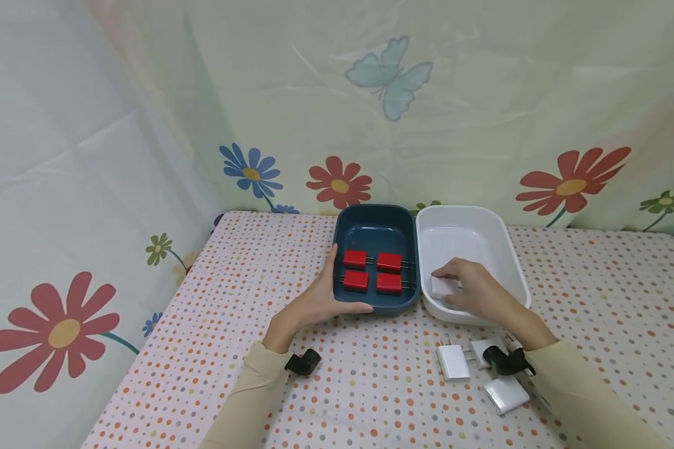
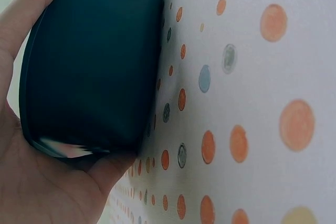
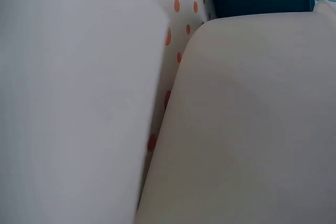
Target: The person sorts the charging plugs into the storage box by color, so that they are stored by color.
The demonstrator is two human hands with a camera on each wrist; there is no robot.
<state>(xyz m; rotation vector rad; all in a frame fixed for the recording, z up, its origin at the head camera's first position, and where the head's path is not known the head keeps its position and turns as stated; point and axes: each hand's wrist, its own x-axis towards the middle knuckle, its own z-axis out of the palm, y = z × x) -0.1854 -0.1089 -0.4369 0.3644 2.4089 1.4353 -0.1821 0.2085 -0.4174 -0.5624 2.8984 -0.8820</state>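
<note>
My left hand (image 1: 320,294) holds the near left corner of a dark blue tray (image 1: 375,217), fingers along its left side and thumb across the front. The left wrist view shows that hand (image 2: 47,182) wrapped about the tray's corner (image 2: 100,61). Several red plug adapters (image 1: 389,284) with metal prongs lie in two rows inside it. Over the near left part of a white tray (image 1: 472,234), my right hand (image 1: 474,290) pinches a white plug adapter (image 1: 442,287) between thumb and fingers. The right wrist view shows the white tray's outer wall (image 3: 252,114) but no fingers.
In front of the white tray, several white plug adapters (image 1: 454,363) lie on the dotted tablecloth (image 1: 371,386), some partly under my right wrist. Both trays stand side by side near a flowered backdrop (image 1: 460,125). A pale blurred surface (image 3: 68,98) fills the right wrist view's left side.
</note>
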